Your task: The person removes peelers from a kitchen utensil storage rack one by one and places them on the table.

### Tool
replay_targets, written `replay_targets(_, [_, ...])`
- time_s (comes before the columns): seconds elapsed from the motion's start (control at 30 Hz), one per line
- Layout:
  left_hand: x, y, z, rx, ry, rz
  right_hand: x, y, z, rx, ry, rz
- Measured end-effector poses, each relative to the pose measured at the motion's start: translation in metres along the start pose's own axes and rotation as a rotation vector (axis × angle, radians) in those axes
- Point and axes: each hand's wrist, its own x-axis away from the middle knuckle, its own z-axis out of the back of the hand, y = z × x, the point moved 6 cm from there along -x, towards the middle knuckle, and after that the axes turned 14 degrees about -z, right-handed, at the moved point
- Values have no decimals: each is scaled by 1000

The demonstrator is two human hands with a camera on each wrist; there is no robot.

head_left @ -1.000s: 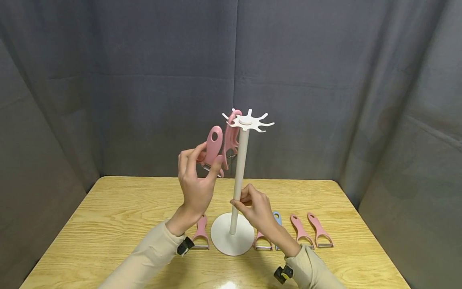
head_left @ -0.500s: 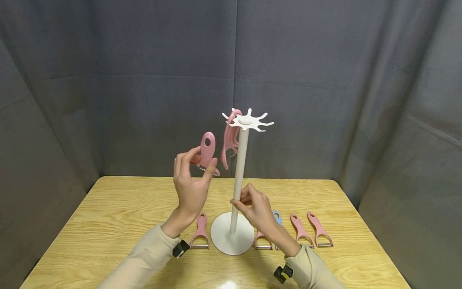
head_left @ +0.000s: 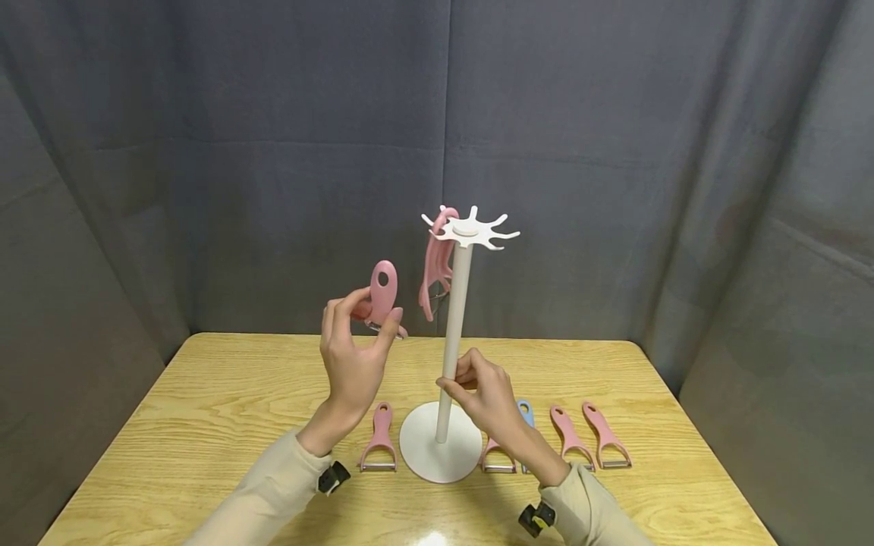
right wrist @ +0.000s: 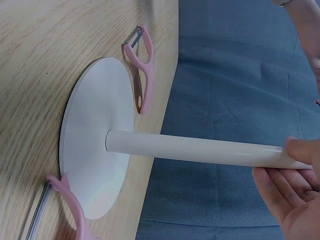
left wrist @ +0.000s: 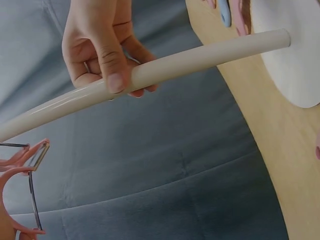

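My left hand point(head_left: 351, 364) pinches a pink peeler point(head_left: 384, 292) between thumb and fingers, its holed handle pointing up, left of a white stand. In the left wrist view that peeler's blade point(left wrist: 35, 200) shows at the lower left. My right hand point(head_left: 485, 390) grips the stand's pole point(head_left: 456, 318) around mid-height, thumb on the near side. Atop the pole is a white ring of hooks point(head_left: 488, 231); pink peelers point(head_left: 437, 265) hang together from its left side, overlapping each other. The round white base point(head_left: 426, 462) stands on the table.
On the wooden table point(head_left: 239, 425), a pink peeler point(head_left: 381, 432) lies left of the base. To the right lie a partly hidden pink peeler point(head_left: 498, 459), a blue peeler point(head_left: 526, 413) and two more pink ones. Grey curtains point(head_left: 307, 189) enclose the table.
My left hand has moved left and slightly down with the pink peeler, widening the gap to the hanging peelers. The right hand keeps its grip on the pole.
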Motion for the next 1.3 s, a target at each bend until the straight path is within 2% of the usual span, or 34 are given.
replay_targets(0.47, [8,-3,3,-4,-5,12,0,-1,0,12,5,10])
replay_targets(0.67, [12,-5,5,-12,-24,17,0,0,0,10,9,12])
replay_targets(0.9, [17,-8,7,-29,-50,57,1,0,-1,6,5,14])
replay_targets(1.3, [26,-11,9,-59,-73,67,1,1,-1,10,11,11])
